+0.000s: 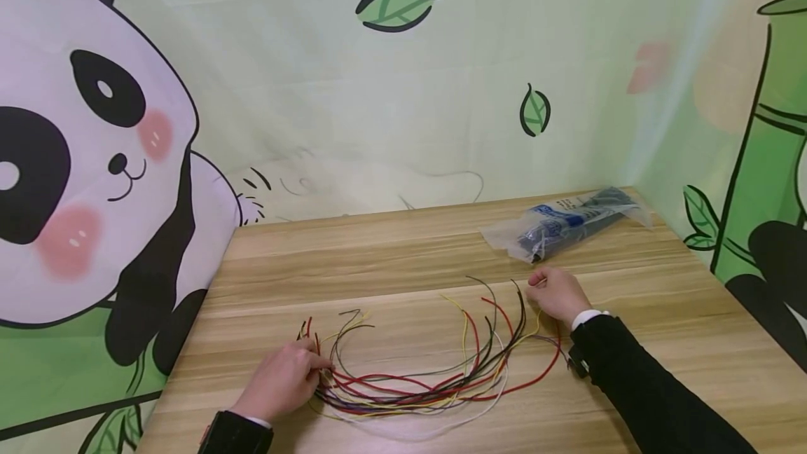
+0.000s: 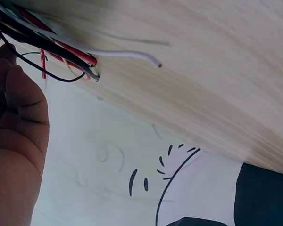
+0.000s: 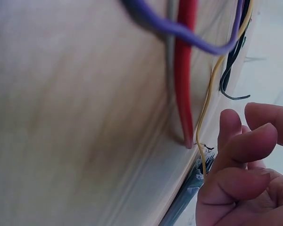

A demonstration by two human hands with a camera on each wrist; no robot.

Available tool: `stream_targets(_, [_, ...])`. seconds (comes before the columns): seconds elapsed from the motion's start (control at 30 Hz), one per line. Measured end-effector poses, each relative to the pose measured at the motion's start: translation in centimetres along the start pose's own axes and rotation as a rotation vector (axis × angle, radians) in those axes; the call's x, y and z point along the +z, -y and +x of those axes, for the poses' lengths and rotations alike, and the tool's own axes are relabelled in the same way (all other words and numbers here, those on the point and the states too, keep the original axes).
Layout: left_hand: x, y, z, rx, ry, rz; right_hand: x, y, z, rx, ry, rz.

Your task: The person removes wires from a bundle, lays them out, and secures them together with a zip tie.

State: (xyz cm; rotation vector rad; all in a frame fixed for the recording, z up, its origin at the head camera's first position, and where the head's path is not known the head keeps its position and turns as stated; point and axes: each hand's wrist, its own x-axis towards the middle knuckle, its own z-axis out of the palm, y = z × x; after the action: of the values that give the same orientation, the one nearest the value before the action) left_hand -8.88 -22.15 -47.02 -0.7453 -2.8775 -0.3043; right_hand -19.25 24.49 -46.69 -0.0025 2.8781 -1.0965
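Note:
A loose bundle of thin electrical wires (image 1: 463, 385) in red, black, yellow, white, grey and purple curves in a U across the wooden table. My left hand (image 1: 280, 380) grips the bundle near its left end, where short wire ends stick out past the fingers. Seen from the left wrist, a white wire (image 2: 127, 53) reaches furthest beyond the others. At the right end, my right hand (image 1: 557, 296) hovers beside the spread wire tips, its fingers loosely bent with nothing visible between them. A red wire (image 3: 183, 80) and a purple wire (image 3: 179, 30) lie near it in the right wrist view.
A clear plastic bag (image 1: 564, 223) with dark contents and blue print lies at the back right of the wooden table (image 1: 353, 258). Behind the table hangs a pale green cloth backdrop (image 1: 302, 76) with a panda, leaves and bamboo on it.

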Motion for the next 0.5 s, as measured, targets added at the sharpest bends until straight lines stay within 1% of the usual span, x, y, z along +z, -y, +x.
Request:
stream_targets(0.13, [0.1, -0.1, -0.2, -0.022, -0.005, -0.022, 0.0, 0.0, 0.0, -0.012, -0.012, -0.014])
stream_targets(0.27, [0.1, -0.2, -0.3, -0.036, -0.044, -0.021, -0.2, -0.1, 0.1, -0.032, -0.007, -0.043])
stream_targets(0.4, [-0.2, -0.7, -0.3, -0.05, -0.127, -0.019, -1.5, 0.0, 0.6, -0.061, -0.007, -0.136])
stream_targets(0.5, [-0.6, -1.7, 0.1, -0.036, -0.203, -0.029, -2.7, 0.2, 1.2, -0.089, -0.018, -0.244])
